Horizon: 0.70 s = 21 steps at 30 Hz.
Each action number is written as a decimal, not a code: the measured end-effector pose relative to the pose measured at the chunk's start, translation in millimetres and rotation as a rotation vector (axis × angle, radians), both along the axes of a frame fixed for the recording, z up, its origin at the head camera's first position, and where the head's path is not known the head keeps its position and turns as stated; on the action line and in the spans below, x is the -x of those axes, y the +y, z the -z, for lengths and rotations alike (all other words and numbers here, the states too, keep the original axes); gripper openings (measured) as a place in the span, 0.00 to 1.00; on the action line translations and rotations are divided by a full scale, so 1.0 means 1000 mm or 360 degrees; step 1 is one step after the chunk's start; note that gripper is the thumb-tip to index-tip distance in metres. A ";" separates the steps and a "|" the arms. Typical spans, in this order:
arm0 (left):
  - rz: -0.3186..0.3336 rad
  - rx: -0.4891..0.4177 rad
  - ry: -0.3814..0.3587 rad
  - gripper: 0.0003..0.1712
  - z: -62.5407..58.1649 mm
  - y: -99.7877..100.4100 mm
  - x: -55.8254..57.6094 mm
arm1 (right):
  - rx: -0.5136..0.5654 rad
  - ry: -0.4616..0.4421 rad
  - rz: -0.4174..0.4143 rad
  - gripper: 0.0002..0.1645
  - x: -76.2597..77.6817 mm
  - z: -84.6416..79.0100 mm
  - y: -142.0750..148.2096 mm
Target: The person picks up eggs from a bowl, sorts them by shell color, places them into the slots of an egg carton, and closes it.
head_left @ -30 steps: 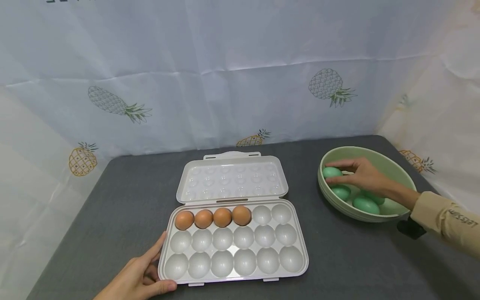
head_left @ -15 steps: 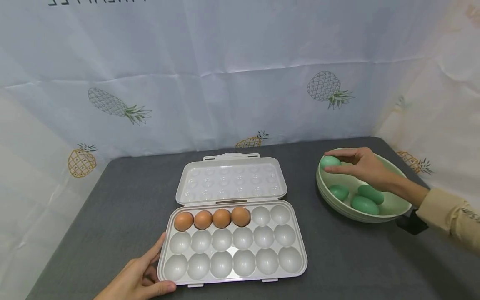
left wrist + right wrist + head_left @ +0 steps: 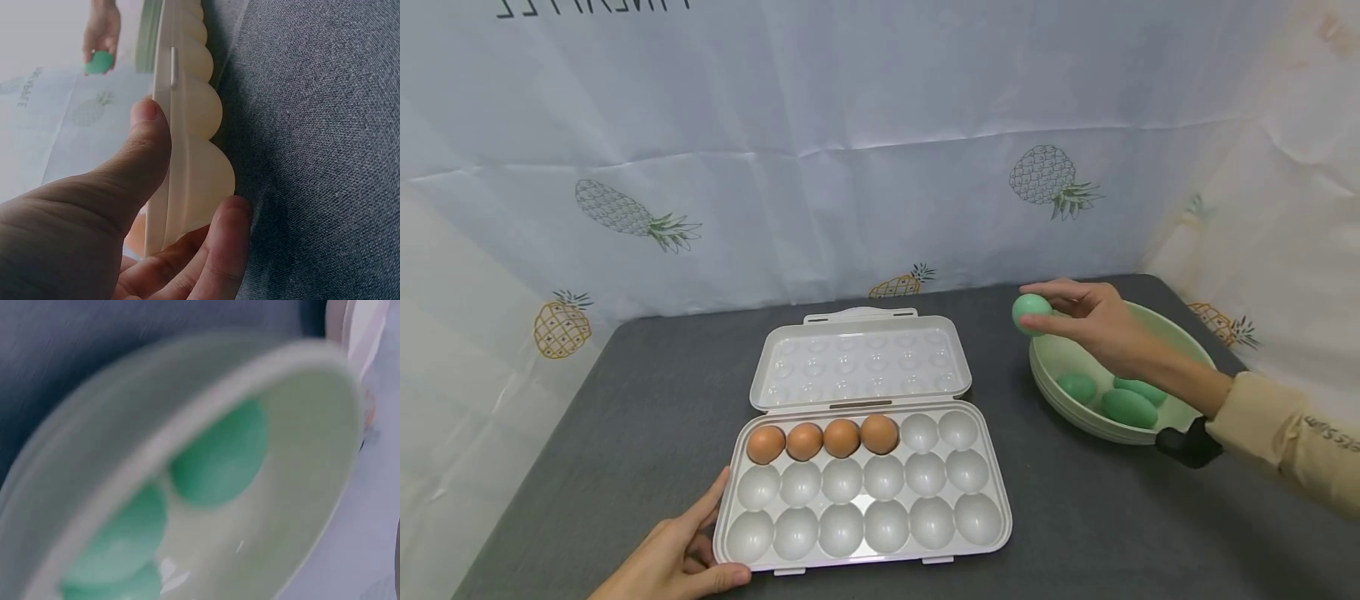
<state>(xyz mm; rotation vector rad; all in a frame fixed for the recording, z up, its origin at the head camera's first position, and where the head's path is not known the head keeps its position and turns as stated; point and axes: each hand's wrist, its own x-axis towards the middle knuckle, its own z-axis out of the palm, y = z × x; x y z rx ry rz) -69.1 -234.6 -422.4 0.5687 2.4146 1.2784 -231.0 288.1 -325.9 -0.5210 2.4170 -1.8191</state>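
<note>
My right hand (image 3: 1097, 321) pinches a green egg (image 3: 1032, 313) between thumb and fingers, above the left rim of a pale green bowl (image 3: 1165, 327). Inside the bowl lie several more green eggs (image 3: 1129, 409), blurred in the right wrist view. A white plastic egg box (image 3: 865, 557) stands with its lid (image 3: 862, 367) folded back. Several brown eggs (image 3: 842, 437) fill the left part of its back row; the other cups hold nothing. My left hand (image 3: 673, 546) grips the box's near left corner, thumb (image 3: 147, 134) on the rim and fingers (image 3: 228, 244) against the cups below.
The dark grey tabletop (image 3: 647, 400) carries the box in the middle and the bowl at the right. A pale curtain (image 3: 850, 150) printed with pineapples hangs along the back and both sides.
The right hand has lifted the green egg out of the bowl and moved left with it, past the rim. My left hand keeps its place on the egg box.
</note>
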 end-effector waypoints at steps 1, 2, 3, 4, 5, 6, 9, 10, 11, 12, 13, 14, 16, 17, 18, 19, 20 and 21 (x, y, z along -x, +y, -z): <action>-0.0002 -0.0002 -0.0003 0.63 0.000 0.000 0.000 | 0.0024 -0.0003 -0.0003 0.23 -0.001 0.000 -0.006; -0.0005 -0.0004 -0.0004 0.63 0.000 0.000 0.000 | 0.0041 -0.0001 -0.0001 0.22 -0.001 0.001 -0.011; -0.0006 -0.0010 -0.0004 0.63 0.000 0.000 0.000 | 0.0041 0.0003 0.0003 0.21 -0.002 0.002 -0.016; -0.0007 -0.0014 0.0000 0.63 0.000 0.000 0.000 | 0.0050 0.0005 0.0002 0.21 -0.003 0.003 -0.021; -0.0001 -0.0021 0.0012 0.63 0.000 0.000 0.000 | 0.0060 0.0004 0.0002 0.20 -0.004 0.005 -0.026; 0.0005 -0.0025 0.0024 0.63 0.000 0.000 0.000 | 0.0079 0.0006 0.0002 0.20 -0.005 0.007 -0.031; 0.0028 -0.0027 0.0071 0.63 0.001 0.000 0.000 | 0.0148 0.0010 0.0012 0.21 -0.009 0.011 -0.045; 0.0036 -0.0023 0.0091 0.63 0.002 0.000 0.000 | 0.0172 0.0007 0.0013 0.22 -0.011 0.012 -0.050; 0.0045 -0.0020 0.0111 0.63 0.002 0.000 0.000 | 0.0190 0.0002 0.0016 0.23 -0.012 0.013 -0.055; 0.0049 -0.0017 0.0129 0.62 0.002 0.000 0.000 | 0.0187 0.0008 0.0018 0.24 -0.014 0.013 -0.060; 0.0055 -0.0017 0.0150 0.62 0.001 0.000 0.000 | 0.0181 0.0014 0.0011 0.25 -0.015 0.014 -0.065; 0.0058 -0.0014 0.0166 0.62 0.001 0.000 0.000 | 0.0185 0.0027 -0.0001 0.26 -0.016 0.014 -0.070; 0.0066 -0.0017 0.0188 0.62 0.001 0.000 0.001 | 0.0196 0.0062 -0.0035 0.27 -0.018 0.017 -0.081; 0.0068 -0.0020 0.0191 0.62 0.001 0.000 0.001 | 0.0207 0.0083 -0.0057 0.26 -0.018 0.018 -0.086; 0.0069 -0.0025 0.0186 0.62 0.001 0.000 0.001 | 0.0223 0.0104 -0.0083 0.26 -0.019 0.019 -0.092; 0.0069 -0.0028 0.0180 0.62 0.001 0.000 0.000 | 0.0253 0.0115 -0.0112 0.25 -0.019 0.020 -0.099; 0.0070 -0.0030 0.0178 0.62 0.002 0.000 0.000 | 0.0282 0.0121 -0.0135 0.25 -0.021 0.021 -0.105; 0.0071 -0.0032 0.0181 0.62 0.002 0.000 0.000 | 0.0302 0.0121 -0.0163 0.25 -0.022 0.022 -0.111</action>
